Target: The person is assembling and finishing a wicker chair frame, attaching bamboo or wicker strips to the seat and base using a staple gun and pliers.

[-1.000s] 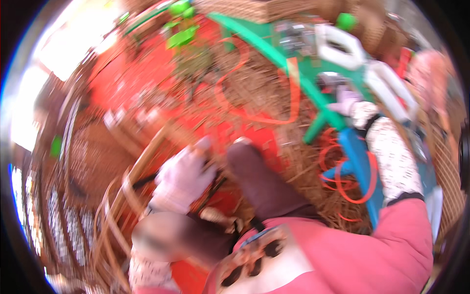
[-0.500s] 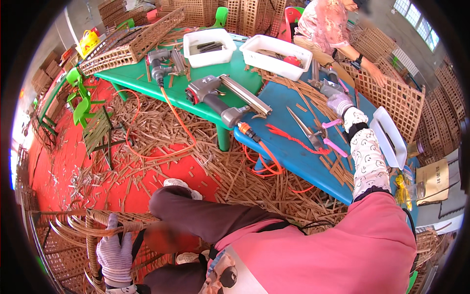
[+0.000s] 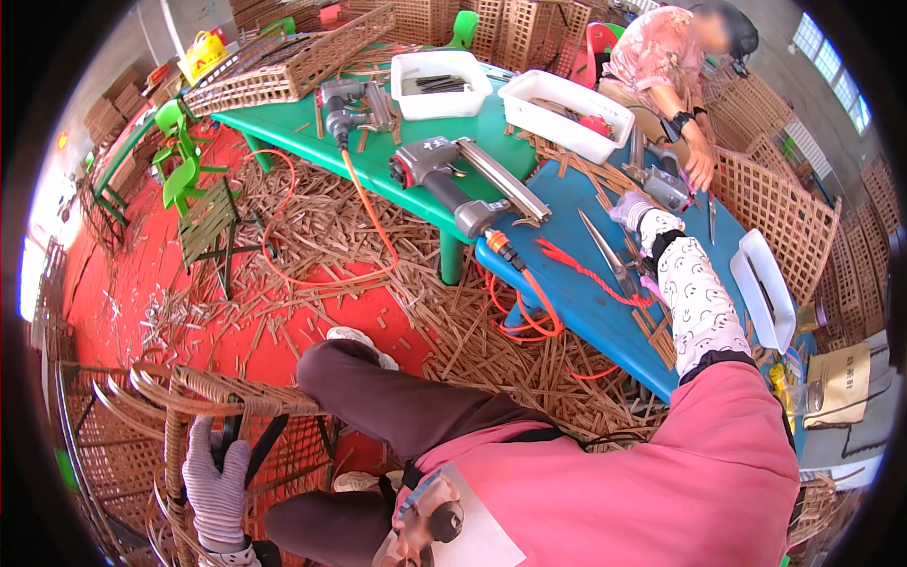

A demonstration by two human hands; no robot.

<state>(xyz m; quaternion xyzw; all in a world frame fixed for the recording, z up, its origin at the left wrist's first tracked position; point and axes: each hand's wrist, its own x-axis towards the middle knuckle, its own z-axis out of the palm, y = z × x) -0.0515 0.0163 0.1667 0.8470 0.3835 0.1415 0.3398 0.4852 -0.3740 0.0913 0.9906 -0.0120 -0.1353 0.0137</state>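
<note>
My left hand (image 3: 217,482), in a striped knitted glove, grips a black bar of a wicker-wrapped frame (image 3: 175,435) at the lower left, thumb and fingers on opposite sides. On the blue table, my gloved right hand (image 3: 631,210) reaches among flat brown strips (image 3: 605,189), beside a nail gun (image 3: 663,189). Its fingertips are too small and partly hidden to show whether they hold anything. By the right forearm lie a long pointed metal tool (image 3: 605,248), a twisted red cord (image 3: 590,274) and a pink handle (image 3: 652,285), mostly covered by the sleeve.
Two more nail guns, one grey-black (image 3: 453,189) and one farther (image 3: 342,111), lie with orange hoses on the green table (image 3: 283,128). White bins (image 3: 439,66) stand behind. Opposite, a co-worker's hand (image 3: 699,161) is near a lattice panel (image 3: 775,208). Scrap strips litter the red floor.
My right hand has drawn back from the nail gun toward the strips, and its forearm now covers most of the pink handles. The co-worker's hand has left the lattice panel for the nail gun's side.
</note>
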